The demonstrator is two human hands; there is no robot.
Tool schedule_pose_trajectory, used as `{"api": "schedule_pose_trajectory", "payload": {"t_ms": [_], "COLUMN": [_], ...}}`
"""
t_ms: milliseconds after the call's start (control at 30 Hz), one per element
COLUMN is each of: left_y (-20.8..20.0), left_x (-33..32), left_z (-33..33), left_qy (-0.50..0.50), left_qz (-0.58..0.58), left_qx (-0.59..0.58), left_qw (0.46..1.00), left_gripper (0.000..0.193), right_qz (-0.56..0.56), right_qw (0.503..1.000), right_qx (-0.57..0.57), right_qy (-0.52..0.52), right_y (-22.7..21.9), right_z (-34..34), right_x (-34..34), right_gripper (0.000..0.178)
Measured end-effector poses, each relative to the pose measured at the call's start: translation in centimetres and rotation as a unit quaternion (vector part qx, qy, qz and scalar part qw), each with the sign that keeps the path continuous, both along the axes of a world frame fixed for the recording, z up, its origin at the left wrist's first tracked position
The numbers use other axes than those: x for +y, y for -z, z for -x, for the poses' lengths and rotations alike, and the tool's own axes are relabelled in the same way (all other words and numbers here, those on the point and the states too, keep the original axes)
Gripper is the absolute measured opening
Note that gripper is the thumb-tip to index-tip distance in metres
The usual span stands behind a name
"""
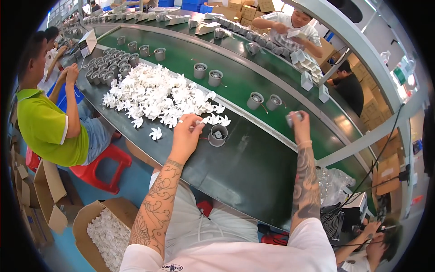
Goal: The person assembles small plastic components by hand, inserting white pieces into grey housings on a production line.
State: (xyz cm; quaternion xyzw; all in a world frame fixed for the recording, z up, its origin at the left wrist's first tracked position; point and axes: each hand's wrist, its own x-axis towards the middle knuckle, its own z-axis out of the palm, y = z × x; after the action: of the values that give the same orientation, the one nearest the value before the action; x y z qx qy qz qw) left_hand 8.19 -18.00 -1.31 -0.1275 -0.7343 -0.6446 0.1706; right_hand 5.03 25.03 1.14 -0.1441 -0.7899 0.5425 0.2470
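Observation:
My left hand (186,138) is at the near edge of a heap of white fan wheels (149,95), its thumb and finger pinched on a small white fan wheel mostly hidden by the fingers. Just right of it, a grey motor cup (218,136) stands upright on the dark worktop, its round opening facing up and a thin wire at its side. My right hand (301,128) is closed around another grey cup (290,119), partly covered by the fingers, at the near side of the green conveyor belt. One loose fan wheel (156,133) lies left of my left hand.
Several grey cups (215,78) stand spaced along the green belt (235,93); more crowd together (106,68) behind the heap. A person in a green shirt (50,127) sits at left on a red stool (102,170). A metal post (362,140) rises at right. An open carton (88,211) is below left.

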Motion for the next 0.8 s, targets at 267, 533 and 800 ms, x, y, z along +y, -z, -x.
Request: {"api": "schedule_pose_trajectory", "payload": {"t_ms": [267,533,800], "left_y": [-1.7,-1.6,-0.7], "left_x": [0.5,2.4,5.2], "left_z": [-1.2,-7.5,-9.8], "left_qy": [-0.015,0.164,0.280], "left_qz": [-0.118,-0.041,-0.137], "left_qx": [-0.022,-0.027,-0.113], "left_qw": [0.993,0.985,0.944], "left_gripper": [0.020,0.015,0.013], "right_qz": [-0.201,-0.147,0.411], "right_qw": [0.973,0.937,0.827], "right_qx": [-0.052,-0.033,-0.084], "right_qy": [-0.097,-0.316,-0.374], "right_y": [0.8,-2.1,0.8], "right_z": [-12.6,-15.9,-15.3], "right_x": [-12.5,-16.2,-17.3], "right_gripper": [0.062,0.072,0.041]}}
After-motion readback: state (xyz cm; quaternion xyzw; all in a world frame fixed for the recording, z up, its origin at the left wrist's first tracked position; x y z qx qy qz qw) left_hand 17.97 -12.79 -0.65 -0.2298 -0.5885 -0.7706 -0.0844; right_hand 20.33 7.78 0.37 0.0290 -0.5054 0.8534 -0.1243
